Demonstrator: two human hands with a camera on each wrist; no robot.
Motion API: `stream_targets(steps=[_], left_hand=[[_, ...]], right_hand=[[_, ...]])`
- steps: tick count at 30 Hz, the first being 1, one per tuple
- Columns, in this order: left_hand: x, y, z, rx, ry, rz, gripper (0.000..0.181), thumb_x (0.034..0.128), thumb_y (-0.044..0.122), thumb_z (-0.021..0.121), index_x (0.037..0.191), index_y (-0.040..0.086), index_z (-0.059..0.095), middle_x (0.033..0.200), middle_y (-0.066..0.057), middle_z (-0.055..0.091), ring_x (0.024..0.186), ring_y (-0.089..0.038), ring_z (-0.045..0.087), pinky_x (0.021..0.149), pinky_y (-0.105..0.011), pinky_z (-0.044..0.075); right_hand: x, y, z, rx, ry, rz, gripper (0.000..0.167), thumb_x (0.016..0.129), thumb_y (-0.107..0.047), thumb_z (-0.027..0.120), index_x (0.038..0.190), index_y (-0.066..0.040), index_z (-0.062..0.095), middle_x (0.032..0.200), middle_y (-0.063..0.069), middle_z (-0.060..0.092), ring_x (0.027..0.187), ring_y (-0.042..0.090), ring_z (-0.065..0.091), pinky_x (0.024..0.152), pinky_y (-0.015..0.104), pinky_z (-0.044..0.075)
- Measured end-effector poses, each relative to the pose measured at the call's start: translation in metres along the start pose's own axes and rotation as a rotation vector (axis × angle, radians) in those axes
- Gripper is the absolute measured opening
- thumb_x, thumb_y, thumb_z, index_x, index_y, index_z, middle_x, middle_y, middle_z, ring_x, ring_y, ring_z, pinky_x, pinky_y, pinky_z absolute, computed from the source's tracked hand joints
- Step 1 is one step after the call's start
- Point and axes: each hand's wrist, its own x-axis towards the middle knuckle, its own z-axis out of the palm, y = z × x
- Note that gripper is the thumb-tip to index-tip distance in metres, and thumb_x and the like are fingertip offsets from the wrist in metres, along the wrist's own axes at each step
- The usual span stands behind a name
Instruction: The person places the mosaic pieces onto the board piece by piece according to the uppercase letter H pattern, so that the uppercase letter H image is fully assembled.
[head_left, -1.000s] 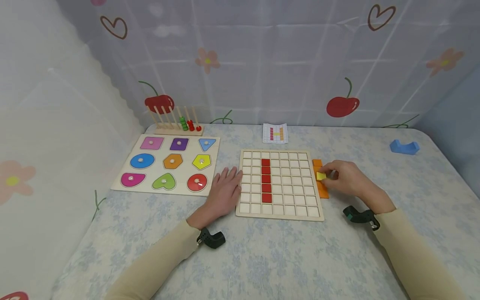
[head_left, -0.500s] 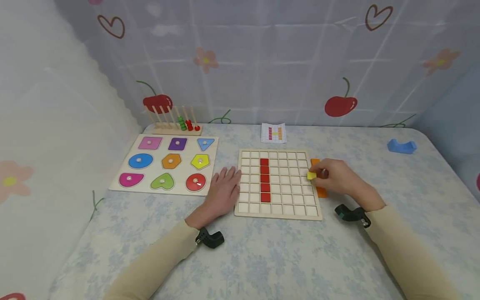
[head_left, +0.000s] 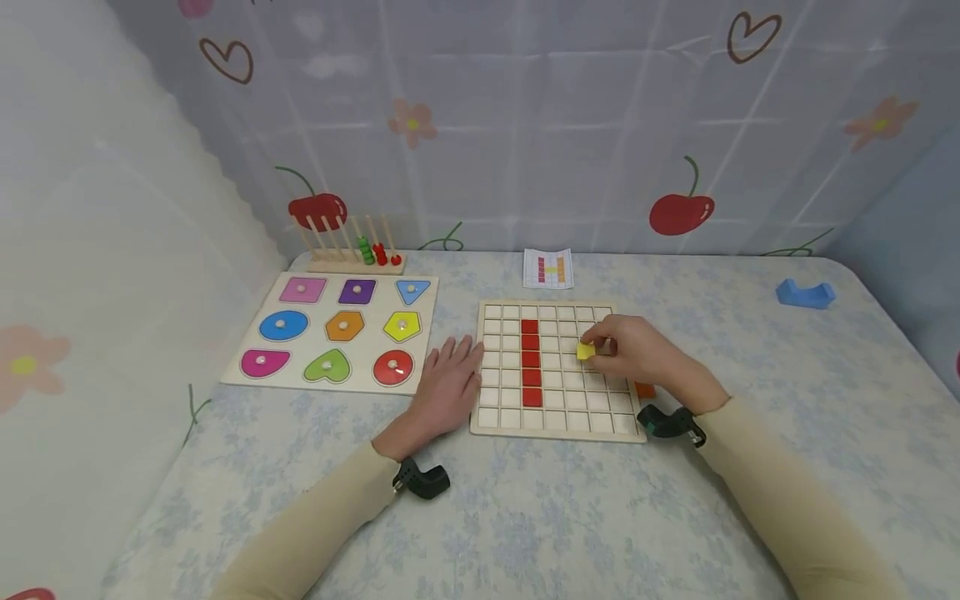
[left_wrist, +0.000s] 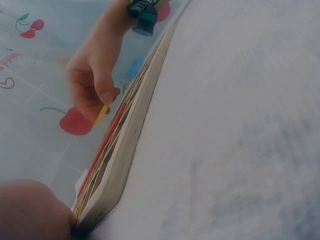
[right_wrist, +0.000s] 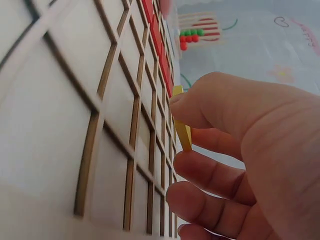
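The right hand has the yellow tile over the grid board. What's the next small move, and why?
Probably ease the right hand left, toward the red tiles: it pinches the yellow tile above the board, right of them, and the card appears to show yellow between red and orange columns.

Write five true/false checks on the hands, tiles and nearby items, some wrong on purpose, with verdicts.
1. The right hand pinches a yellow tile. True.
2. The left hand holds the printed card. False: the left hand rests at the left edge of the grid board, and the printed card lies beyond the board's far edge.
3. The red tiles on the grid board form a single column of five. True.
4. The yellow tile sits in a cell. False: it is held above the grid board.
5. The blue holder is to the left of the grid board. False: it is to the right.
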Motion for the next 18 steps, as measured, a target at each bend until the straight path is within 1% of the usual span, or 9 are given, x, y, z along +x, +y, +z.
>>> stream_targets(steps=[5,9,12,18], left_hand=[[0.000,0.000,0.000,0.000,0.001,0.003,0.052,0.1051,0.020,0.045,0.154,0.005,0.044,0.164,-0.019,0.036,0.156,-0.043,0.023,0.124,-0.063,0.017],[-0.001,0.001,0.000,0.000,0.007,0.006,0.051,0.1052,0.021,0.045,0.154,0.005,0.045,0.163,-0.020,0.037,0.156,-0.043,0.023,0.124,-0.063,0.018],[-0.001,0.001,0.000,0.002,0.009,0.007,0.051,0.1051,0.021,0.045,0.154,0.005,0.045,0.163,-0.020,0.037,0.156,-0.043,0.024,0.124,-0.063,0.018],[-0.001,0.002,-0.001,-0.008,-0.001,-0.001,0.051,0.1059,0.021,0.044,0.155,0.006,0.043,0.164,-0.018,0.036,0.157,-0.042,0.022,0.125,-0.063,0.016]], right_hand=[[0.007,-0.007,0.004,0.007,-0.012,-0.024,0.031,0.086,-0.016,0.080,0.114,-0.002,0.076,0.093,0.005,0.071,0.072,0.012,0.053,0.068,0.028,0.047],[0.010,-0.010,0.006,0.012,-0.021,-0.065,0.031,0.087,-0.016,0.080,0.114,-0.002,0.076,0.095,0.005,0.072,0.073,0.010,0.053,0.070,0.028,0.048],[0.012,-0.012,0.007,0.014,-0.020,-0.090,0.029,0.087,-0.015,0.079,0.113,-0.003,0.077,0.093,0.004,0.071,0.071,0.009,0.052,0.068,0.027,0.047],[0.016,-0.018,0.010,0.014,-0.028,-0.091,0.027,0.087,-0.014,0.078,0.112,-0.005,0.078,0.094,0.004,0.071,0.073,0.011,0.053,0.066,0.026,0.046]])
